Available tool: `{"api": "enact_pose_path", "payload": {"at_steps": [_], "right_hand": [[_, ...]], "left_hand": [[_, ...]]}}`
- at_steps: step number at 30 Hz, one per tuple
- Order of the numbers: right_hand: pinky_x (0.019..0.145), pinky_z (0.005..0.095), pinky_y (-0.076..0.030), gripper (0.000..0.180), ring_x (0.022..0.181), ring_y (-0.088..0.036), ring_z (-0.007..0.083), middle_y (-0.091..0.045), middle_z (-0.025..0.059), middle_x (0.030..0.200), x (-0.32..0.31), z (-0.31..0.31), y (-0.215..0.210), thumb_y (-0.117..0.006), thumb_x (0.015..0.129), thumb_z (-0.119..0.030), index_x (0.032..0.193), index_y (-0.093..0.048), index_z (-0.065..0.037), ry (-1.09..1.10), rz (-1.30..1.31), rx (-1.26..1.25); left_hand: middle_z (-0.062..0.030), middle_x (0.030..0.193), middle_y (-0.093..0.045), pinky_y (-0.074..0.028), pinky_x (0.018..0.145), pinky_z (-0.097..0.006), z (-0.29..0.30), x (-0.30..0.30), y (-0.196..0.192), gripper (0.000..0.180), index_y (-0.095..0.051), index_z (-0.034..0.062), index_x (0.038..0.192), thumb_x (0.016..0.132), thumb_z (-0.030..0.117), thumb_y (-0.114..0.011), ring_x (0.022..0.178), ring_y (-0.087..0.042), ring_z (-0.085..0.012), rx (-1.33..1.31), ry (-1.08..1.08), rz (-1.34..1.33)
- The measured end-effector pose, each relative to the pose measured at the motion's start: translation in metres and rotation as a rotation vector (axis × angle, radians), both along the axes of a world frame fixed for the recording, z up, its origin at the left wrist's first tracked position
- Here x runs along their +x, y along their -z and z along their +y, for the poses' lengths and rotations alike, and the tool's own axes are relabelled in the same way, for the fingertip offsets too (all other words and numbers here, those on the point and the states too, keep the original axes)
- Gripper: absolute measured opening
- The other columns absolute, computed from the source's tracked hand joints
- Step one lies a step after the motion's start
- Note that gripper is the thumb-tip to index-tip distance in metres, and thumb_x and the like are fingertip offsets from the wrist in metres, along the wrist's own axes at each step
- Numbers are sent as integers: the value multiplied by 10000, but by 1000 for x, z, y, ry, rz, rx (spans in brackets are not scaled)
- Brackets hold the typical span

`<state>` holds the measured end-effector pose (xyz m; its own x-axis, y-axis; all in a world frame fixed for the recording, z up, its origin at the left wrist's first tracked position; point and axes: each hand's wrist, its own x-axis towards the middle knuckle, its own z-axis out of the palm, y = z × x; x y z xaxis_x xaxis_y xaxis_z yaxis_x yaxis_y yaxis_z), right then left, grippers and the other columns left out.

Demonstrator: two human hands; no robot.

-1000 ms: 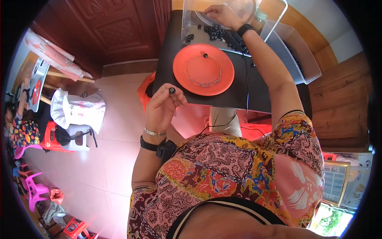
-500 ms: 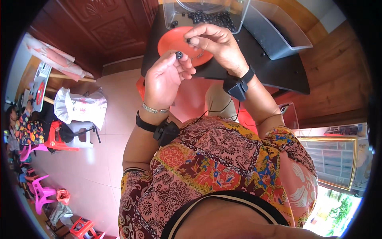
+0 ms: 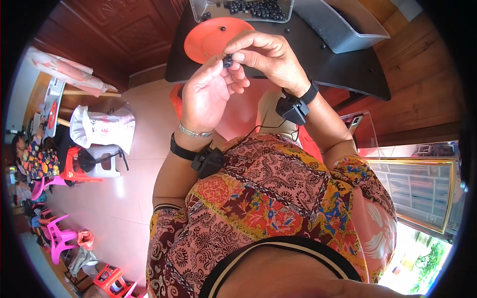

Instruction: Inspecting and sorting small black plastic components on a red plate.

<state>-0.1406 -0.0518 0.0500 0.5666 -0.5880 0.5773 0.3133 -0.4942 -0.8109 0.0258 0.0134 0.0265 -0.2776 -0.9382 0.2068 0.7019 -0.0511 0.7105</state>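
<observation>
My left hand is raised palm up over the table's front edge, its thumb and fingers pinching a small, shiny black round part. Thumb and forefinger of my right hand meet at the top of that part, closed on a small dark piece that the fingers mostly hide. Behind both hands lies a round orange plate. On it rests one loose black piece, and a few tiny bits show near the fingers.
A see-through bin at the table's back holds many black parts. Right of it stands a long grey bin. Loose black pieces lie on the black table. Off to the left are a white sack, plastic stools and a seated person.
My right hand has brought its dark piece down against the black part in my left hand. The plate and bins appear farther up and left in view. One black piece now shows on the plate.
</observation>
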Motion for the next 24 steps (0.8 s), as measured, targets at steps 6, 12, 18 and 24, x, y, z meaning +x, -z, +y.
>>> {"api": "enact_pose_path", "payload": {"at_steps": [6, 12, 18, 24], "right_hand": [[749, 244, -511, 171, 813, -610, 104, -653, 48, 969, -5, 3, 11, -598, 896, -10, 1055, -661, -11, 16, 9, 29], [769, 248, -511, 170, 841, -613, 113, -647, 55, 994, -5, -1, 18, -594, 893, -1, 1047, -663, -11, -23, 4, 72], [795, 261, -506, 166, 888, -614, 130, -646, 62, 1005, -3, -2, 23, -599, 887, -3, 1039, -665, -10, -43, 11, 100], [803, 265, -502, 169, 896, -614, 137, -647, 64, 1005, -4, 1, 23, -609, 879, 5, 1038, -665, -8, -13, 37, 114]], "left_hand": [[-102, 905, -593, -472, 730, -321, -2, -1, 12, 292, -550, 11, 1011, 969, 262, -408, 824, -604, -234, 24, 40, -3], [-98, 901, -592, -471, 727, -316, -4, 0, 14, 302, -554, 10, 1000, 972, 272, -406, 822, -605, -231, 30, 31, -32], [-93, 895, -591, -463, 730, -317, -4, 1, 18, 308, -554, 11, 992, 976, 277, -400, 814, -601, -224, 36, 63, -31], [-94, 894, -592, -457, 739, -319, -6, 2, 22, 311, -555, 13, 980, 978, 277, -391, 813, -594, -219, 46, 108, -34]]}}
